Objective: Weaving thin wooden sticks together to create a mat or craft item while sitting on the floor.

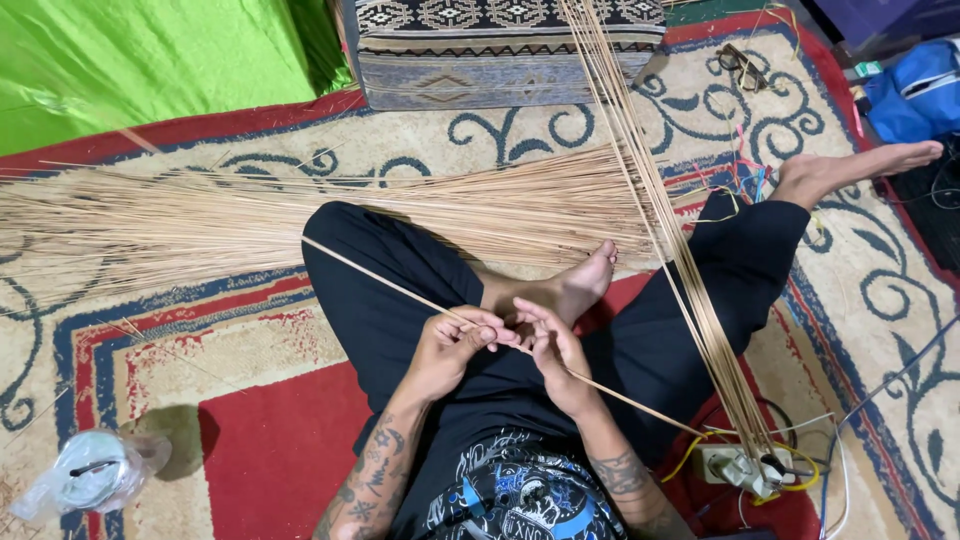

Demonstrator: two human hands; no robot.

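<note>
- Left hand (452,345): fingers curled, pinching a thin bamboo stick (400,285) over the lap.
- Right hand (550,345): closed on the same stick, thumb uppermost.
- Stick slants from upper left to lower right across the carpet (250,350).
- Stick bundle (250,220) lies beyond the knees.

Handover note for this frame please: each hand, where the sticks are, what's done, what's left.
Left hand: fingers pinched on a single thin stick over the lap.
Right hand: gripping the same stick just beside the left; the stick runs on past it toward the power strip.
Loose stick pile: spread on the carpet ahead of the legs.
Aligned stick bundle: laid across the right leg.
Done: one stick taken in hand.
Left: the loose pile remains.
</note>
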